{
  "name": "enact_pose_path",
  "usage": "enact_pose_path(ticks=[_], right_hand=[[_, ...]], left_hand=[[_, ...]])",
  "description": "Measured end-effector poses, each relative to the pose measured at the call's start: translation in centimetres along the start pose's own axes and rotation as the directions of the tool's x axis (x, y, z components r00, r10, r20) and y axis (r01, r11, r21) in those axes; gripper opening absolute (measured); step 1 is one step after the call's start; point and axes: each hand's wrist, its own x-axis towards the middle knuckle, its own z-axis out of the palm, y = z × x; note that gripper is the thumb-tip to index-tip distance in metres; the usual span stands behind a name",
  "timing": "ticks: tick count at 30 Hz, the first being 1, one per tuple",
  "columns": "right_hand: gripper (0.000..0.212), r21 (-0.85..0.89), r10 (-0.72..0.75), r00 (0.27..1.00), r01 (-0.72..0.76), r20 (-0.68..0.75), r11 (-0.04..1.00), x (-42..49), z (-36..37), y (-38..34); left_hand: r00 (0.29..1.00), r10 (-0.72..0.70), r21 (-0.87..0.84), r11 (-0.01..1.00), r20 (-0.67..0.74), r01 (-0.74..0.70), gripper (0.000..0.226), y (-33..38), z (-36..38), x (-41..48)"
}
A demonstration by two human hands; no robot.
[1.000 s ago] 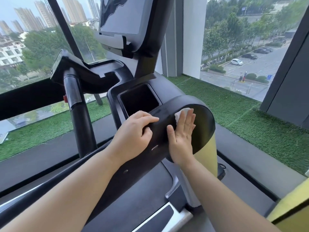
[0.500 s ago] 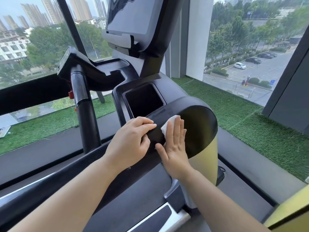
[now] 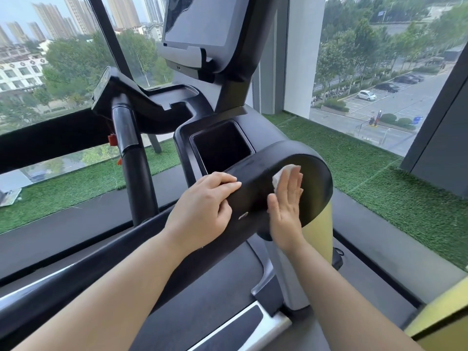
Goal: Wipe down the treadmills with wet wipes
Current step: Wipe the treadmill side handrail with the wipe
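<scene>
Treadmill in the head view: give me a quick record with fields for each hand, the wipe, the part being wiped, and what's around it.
left hand: fingers curled over the top edge of the treadmill side arm
right hand: flat, straight fingers pressing the wet wipe on the arm
wet wipe: white, crumpled, on the arm's rounded outer face, partly under the fingers
storage recess: dark, just beyond the left hand
console screen: above the recess
yellow upright: below the arm's rounded end
</scene>
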Motion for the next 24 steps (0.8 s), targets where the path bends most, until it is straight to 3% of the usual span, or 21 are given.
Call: enact_pose_path(ticks=[2,3,6,8,9,12,14,17,19,21,24], right_hand=[[0.065,0.120,0.168,0.984,-0.160,-0.055,0.980,0.3,0.5,-1.5],[0.068,0.134,0.167,0.985,-0.159,-0.051,0.978,-0.1,1.0,-2.5],[0.070,0.028,-0.065,0.997,0.064,0.034,0.998,-2.5,2.5,-3.2],[0.063,-0.032,-0.130,0.989,0.132,0.064,0.991,-2.6,1.8,-1.6],[0.061,-0.021,-0.093,0.995,0.094,0.047,0.995,-2.0,1.4,-0.7],[0.060,0.182,0.249,0.965,-0.230,-0.086,0.956,-0.1,0.7,0.0],[0.066,0.247,0.337,0.936,-0.305,-0.097,0.920,-0.3,1.7,-1.4],[0.073,0.201,0.122,0.991,-0.108,-0.057,0.974,-2.9,3.5,-2.1],[0.070,0.179,0.074,0.996,-0.064,-0.054,0.982,-3.2,3.2,-0.7],[0.068,0.261,0.255,0.962,-0.221,-0.102,0.940,-1.7,2.3,0.6],[0.062,0.419,0.538,0.835,-0.451,-0.113,0.788,0.1,1.6,0.5]], left_hand=[[1.000,0.003,-0.004,1.000,-0.011,-0.003,0.043,-0.1,0.1,0.1],[1.000,0.004,-0.006,1.000,-0.018,-0.004,0.043,-0.1,0.2,0.1],[0.999,0.013,-0.002,1.000,-0.034,-0.013,0.042,-0.2,0.3,0.1],[0.999,0.016,0.002,1.000,-0.032,-0.016,0.042,-0.2,0.3,0.1],[0.999,0.019,0.003,1.000,-0.030,-0.019,0.042,-0.2,0.3,0.1],[0.999,0.028,0.010,1.000,-0.033,-0.027,0.042,-0.3,0.4,0.0],[0.999,0.026,0.011,1.000,-0.041,-0.026,0.041,-0.3,0.5,0.0],[0.998,0.034,0.015,0.999,-0.050,-0.033,0.041,-0.3,0.5,0.1],[0.998,0.040,0.017,0.999,-0.051,-0.040,0.041,-0.3,0.4,0.1],[0.998,0.046,0.019,0.999,-0.046,-0.045,0.041,-0.2,0.4,0.0],[0.998,0.042,0.026,0.999,-0.047,-0.041,0.040,-0.2,0.4,0.0]])
